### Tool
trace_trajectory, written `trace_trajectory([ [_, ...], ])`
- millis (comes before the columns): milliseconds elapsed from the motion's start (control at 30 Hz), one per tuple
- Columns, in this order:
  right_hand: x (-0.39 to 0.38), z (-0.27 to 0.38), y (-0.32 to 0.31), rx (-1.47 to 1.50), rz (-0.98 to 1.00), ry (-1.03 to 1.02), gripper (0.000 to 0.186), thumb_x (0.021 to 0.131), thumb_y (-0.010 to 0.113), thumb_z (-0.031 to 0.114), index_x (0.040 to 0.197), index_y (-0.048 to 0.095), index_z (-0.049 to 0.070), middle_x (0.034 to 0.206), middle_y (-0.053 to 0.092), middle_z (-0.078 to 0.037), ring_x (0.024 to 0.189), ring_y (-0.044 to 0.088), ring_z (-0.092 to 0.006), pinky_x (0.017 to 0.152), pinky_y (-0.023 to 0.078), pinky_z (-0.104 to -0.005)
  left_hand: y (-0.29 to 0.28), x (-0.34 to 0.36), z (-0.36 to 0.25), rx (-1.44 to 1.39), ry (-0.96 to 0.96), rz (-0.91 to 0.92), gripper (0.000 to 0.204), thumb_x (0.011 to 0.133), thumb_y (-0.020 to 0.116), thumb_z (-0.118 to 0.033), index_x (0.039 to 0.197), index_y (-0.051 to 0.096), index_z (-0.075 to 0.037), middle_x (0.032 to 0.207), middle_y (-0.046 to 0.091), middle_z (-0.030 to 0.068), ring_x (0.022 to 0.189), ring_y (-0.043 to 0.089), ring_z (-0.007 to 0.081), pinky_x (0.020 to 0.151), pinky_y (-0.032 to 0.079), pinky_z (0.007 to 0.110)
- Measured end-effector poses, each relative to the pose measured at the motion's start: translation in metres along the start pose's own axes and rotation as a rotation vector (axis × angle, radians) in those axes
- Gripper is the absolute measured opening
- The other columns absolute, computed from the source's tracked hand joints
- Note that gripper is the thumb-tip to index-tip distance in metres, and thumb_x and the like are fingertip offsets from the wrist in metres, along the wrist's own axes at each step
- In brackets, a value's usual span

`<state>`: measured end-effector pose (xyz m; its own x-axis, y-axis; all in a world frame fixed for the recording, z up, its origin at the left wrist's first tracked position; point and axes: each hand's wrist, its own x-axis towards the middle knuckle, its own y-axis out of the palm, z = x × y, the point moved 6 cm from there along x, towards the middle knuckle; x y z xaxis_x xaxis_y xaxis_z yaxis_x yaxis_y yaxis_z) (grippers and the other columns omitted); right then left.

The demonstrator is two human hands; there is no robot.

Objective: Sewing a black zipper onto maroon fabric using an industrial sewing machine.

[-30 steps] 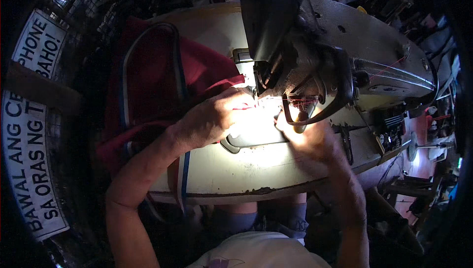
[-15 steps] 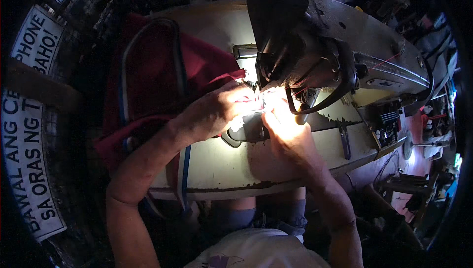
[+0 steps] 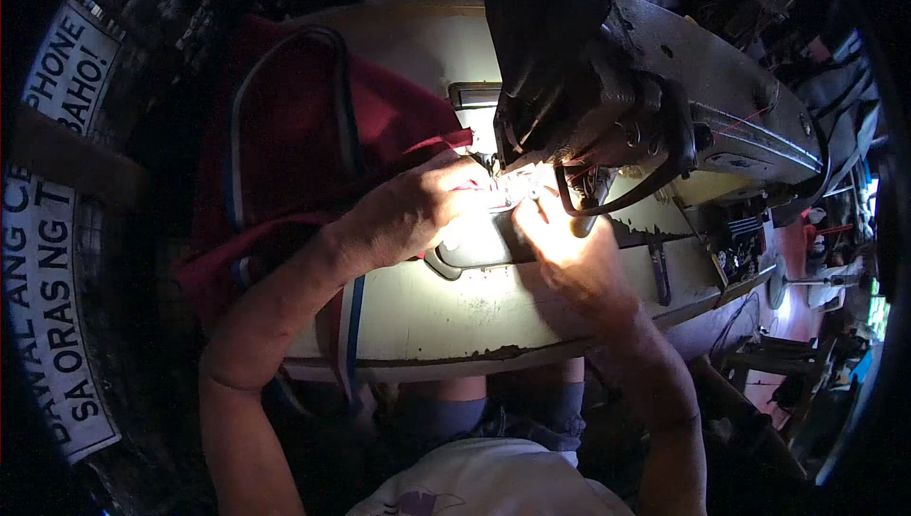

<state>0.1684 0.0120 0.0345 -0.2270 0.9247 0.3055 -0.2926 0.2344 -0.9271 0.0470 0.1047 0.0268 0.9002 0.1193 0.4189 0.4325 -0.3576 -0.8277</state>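
Note:
A sewing machine (image 3: 655,80) stands on a pale, worn table, its head over a brightly lit needle area. To its left lies dark red cloth (image 3: 394,113) with striped blue-and-white tape (image 3: 233,151) along it. My left hand (image 3: 438,195) is closed on the red cloth's edge, just left of the needle area. My right hand (image 3: 574,248) is beside the presser foot, right of the left hand, with its fingers curled together. Glare washes out its fingertips, so whatever they pinch cannot be made out.
Dark-handled scissors or a similar slim tool (image 3: 660,271) lie on the table's right side. A curved dark bar (image 3: 631,198) juts out near my right hand. The chipped front edge of the table (image 3: 446,361) runs above my lap. White signs (image 3: 71,326) stand at far left.
My right hand has shifted slightly right, apart from my left hand. My left hand stays on the cloth. The whole view has moved a little.

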Motion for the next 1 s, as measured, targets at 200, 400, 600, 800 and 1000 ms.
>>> trace_trajectory([
  [200,-0.003,-0.054,-0.009,0.262,-0.029,0.247,0.031,0.082,0.066,0.006,0.112,0.060,0.001,0.102,0.063,-0.017,0.095,0.063,-0.0324,0.086,0.050,-0.0427,0.001,0.004,-0.003,-0.065,-0.005,0.052,0.026,0.079,0.058,-0.005,0.103,0.067,0.001,0.110,0.064,0.0155,0.109,0.061,0.0312,0.097,0.051,0.039],
  [400,-0.009,-0.068,-0.013,0.250,-0.281,0.254,0.037,0.077,0.071,0.014,0.110,0.061,0.001,0.105,0.062,-0.019,0.099,0.059,-0.0380,0.088,0.049,-0.0429,0.001,0.006,-0.004,-0.072,-0.002,0.075,0.025,0.078,0.058,-0.006,0.101,0.066,0.001,0.107,0.065,0.0151,0.108,0.061,0.0310,0.096,0.051,0.039],
  [600,-0.075,-0.050,-0.058,-0.134,-0.341,0.413,0.032,0.091,0.061,0.005,0.122,0.058,-0.001,0.118,0.062,-0.020,0.112,0.058,-0.0372,0.095,0.048,-0.0422,0.000,-0.002,0.000,-0.046,-0.025,0.059,0.025,0.078,0.059,-0.006,0.100,0.067,0.001,0.106,0.065,0.0150,0.107,0.062,0.0306,0.094,0.052,0.038],
  [800,-0.178,-0.119,-0.077,-0.243,-0.562,0.803,0.038,0.103,0.047,0.012,0.138,0.048,0.000,0.142,0.049,-0.019,0.132,0.046,-0.0332,0.106,0.042,-0.0413,0.004,0.002,0.000,-0.036,-0.085,0.091,0.023,0.080,0.059,-0.005,0.101,0.068,0.001,0.109,0.063,0.0156,0.108,0.062,0.0312,0.093,0.053,0.037],
  [1000,-0.193,-0.131,-0.058,-0.139,-0.692,0.701,0.044,0.106,0.037,0.020,0.144,0.041,0.000,0.149,0.041,-0.019,0.138,0.040,-0.0329,0.112,0.033,-0.0425,0.000,0.000,0.002,-0.105,-0.143,0.097,0.024,0.078,0.062,-0.002,0.102,0.069,0.001,0.111,0.063,0.0172,0.107,0.062,0.0302,0.093,0.054,0.035],
])
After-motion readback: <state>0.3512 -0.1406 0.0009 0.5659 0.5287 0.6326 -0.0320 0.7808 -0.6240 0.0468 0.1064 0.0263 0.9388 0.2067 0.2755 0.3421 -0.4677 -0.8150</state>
